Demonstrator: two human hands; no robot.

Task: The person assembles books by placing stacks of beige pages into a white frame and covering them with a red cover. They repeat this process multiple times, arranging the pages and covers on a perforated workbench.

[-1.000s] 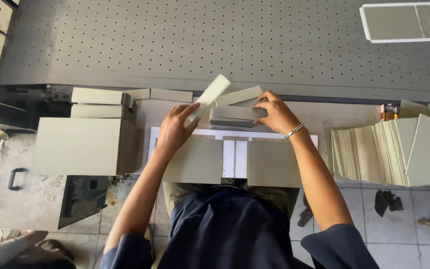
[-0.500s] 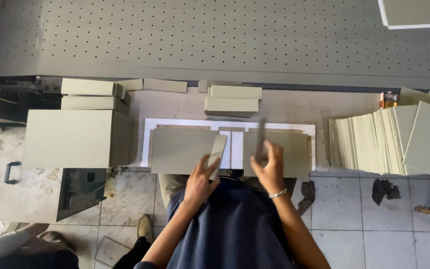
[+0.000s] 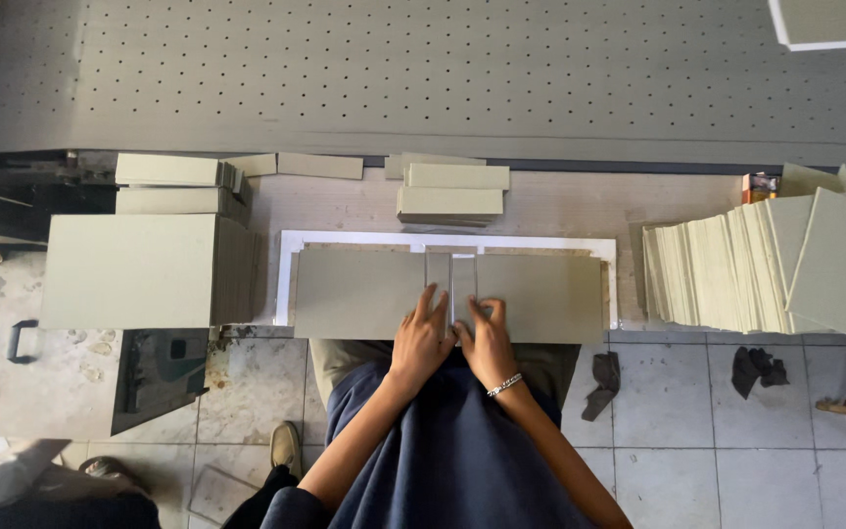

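Note:
My left hand (image 3: 422, 334) and my right hand (image 3: 487, 335) lie flat, fingers spread, on two narrow grey board strips (image 3: 451, 284) at the near edge of the bench. The strips sit side by side between two large grey board panels, the left panel (image 3: 356, 292) and the right panel (image 3: 542, 297). All of them rest inside a white frame (image 3: 286, 279) on the bench. A silver bracelet is on my right wrist. Neither hand grips anything.
A short stack of narrow strips (image 3: 450, 194) lies behind the frame. Tall stacks of grey boards (image 3: 139, 269) stand at left, and fanned boards (image 3: 736, 269) lie at right. A perforated grey table (image 3: 423, 78) fills the far side. Rags lie on the tiled floor (image 3: 756, 421).
My hands picked strips from the stack at the back, carried them toward me, and now press them flat between the two large panels.

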